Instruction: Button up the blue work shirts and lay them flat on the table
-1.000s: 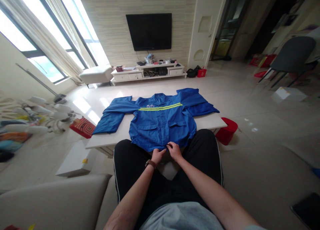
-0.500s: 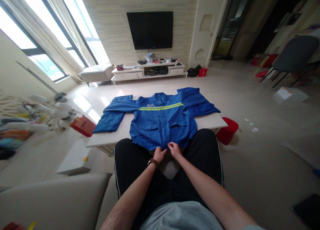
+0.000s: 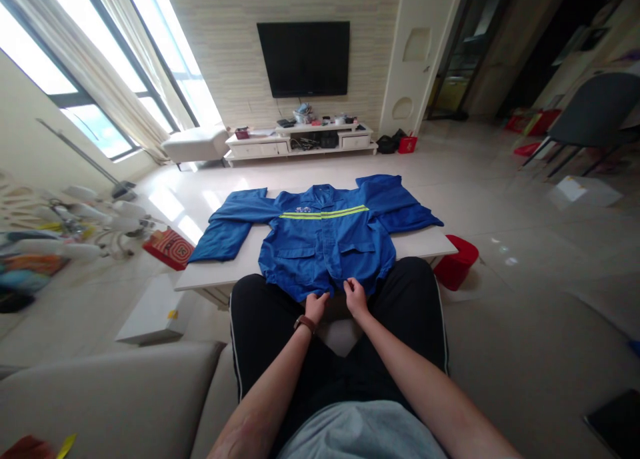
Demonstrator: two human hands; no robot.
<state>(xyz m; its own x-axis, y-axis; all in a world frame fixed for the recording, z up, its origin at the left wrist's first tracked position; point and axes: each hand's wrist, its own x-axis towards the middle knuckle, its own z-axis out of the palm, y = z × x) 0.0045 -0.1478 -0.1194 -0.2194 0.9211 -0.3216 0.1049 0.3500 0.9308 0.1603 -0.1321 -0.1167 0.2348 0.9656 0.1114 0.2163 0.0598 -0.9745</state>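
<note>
A blue work jacket (image 3: 320, 242) with a yellow-green reflective stripe lies face up on a low white table (image 3: 225, 272), sleeves spread to both sides. Its bottom hem hangs over the near table edge toward my knees. My left hand (image 3: 316, 306), with a brown watch strap on the wrist, pinches the hem left of the front opening. My right hand (image 3: 355, 295) pinches the hem just right of it. The two hands are a little apart, fingers closed on the cloth.
I sit on a light sofa (image 3: 100, 399) in black trousers. A red bin (image 3: 457, 262) stands right of the table, a white box (image 3: 153, 309) and a red patterned item (image 3: 167, 248) to its left. Clutter lies at far left; a TV stand (image 3: 300, 142) is ahead.
My hands have drawn slightly apart along the hem and lifted it a little; the front edges at the bottom have parted. The view has shifted slightly.
</note>
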